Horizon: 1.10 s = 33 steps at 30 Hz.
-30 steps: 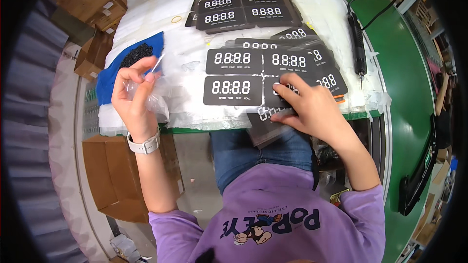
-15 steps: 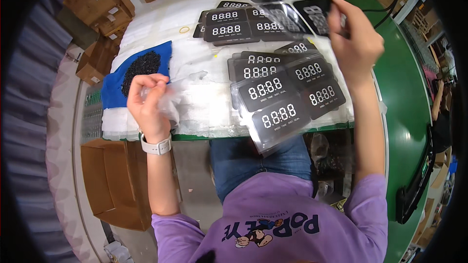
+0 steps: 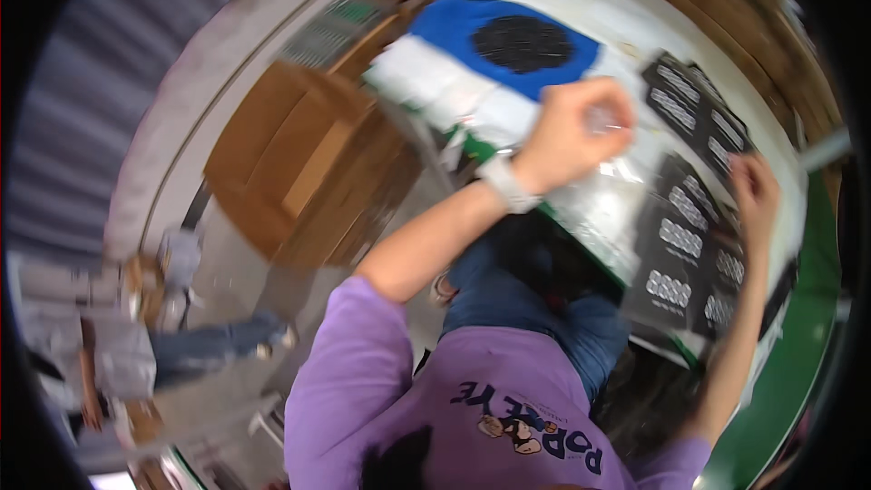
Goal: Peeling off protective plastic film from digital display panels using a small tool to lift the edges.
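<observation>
My left hand (image 3: 576, 134) is raised over the white-covered table edge, fingers curled round a crumpled piece of clear plastic film (image 3: 602, 118). My right hand (image 3: 755, 195) is at the right, fingers bent at the near end of the far stack of black display panel sheets (image 3: 676, 95); blur hides whether it grips one. A nearer stack of black display panel sheets (image 3: 671, 249), printed with white digit shapes, lies between my forearms at the table's front edge. Beyond my left hand, a blue cloth (image 3: 445, 23) bears a heap of small black pieces (image 3: 522, 44).
An open cardboard box (image 3: 290, 163) stands left of the table, with a grey-green rack (image 3: 340, 27) behind it. More cardboard boxes line the back. Another person's legs (image 3: 213, 345) show at the lower left. A green surface (image 3: 821, 308) runs along the right side.
The view has swung left and blurred. My right hand has come down from holding up a sheet of display panels to the far stack. My left hand still has the film.
</observation>
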Tool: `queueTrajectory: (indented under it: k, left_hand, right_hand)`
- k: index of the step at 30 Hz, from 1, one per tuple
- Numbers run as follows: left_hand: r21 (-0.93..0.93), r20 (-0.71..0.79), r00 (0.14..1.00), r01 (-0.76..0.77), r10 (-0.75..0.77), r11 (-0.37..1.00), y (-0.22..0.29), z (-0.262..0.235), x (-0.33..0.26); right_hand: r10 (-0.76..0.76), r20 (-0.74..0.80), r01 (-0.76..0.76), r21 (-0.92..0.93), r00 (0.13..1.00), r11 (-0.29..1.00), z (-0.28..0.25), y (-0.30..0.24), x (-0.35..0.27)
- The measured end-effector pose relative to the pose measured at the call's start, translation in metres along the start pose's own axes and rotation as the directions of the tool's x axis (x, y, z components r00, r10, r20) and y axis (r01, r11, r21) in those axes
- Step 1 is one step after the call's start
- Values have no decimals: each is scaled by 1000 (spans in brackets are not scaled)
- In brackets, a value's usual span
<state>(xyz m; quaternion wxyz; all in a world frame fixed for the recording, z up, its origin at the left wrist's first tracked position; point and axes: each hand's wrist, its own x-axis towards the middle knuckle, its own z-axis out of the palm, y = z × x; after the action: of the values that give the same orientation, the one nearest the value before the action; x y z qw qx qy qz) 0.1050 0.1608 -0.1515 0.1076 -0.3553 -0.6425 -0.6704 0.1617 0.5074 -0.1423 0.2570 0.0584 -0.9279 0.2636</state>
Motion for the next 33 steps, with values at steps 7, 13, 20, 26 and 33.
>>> queueTrajectory:
  k: [7,13,20,26,33]
  left_hand:
    - [-35,-34,995,-96,95,995,6,34,9]
    - [31,-53,988,-144,146,989,6,53,4]
    - [56,-7,1000,1,-1,998,13,51,14]
    - [306,145,989,-49,4,951,18,18,9]
    - [-85,423,891,217,-162,973,38,48,25]
  right_hand:
    - [367,-92,-164,777,926,608,-40,43,-41]
    - [412,106,-324,798,905,508,2,51,-59]
    - [380,113,-357,654,918,667,-54,37,-66]
    - [333,91,-343,351,938,871,-68,-54,-81]
    - [517,51,-519,53,855,853,-73,-76,-129]
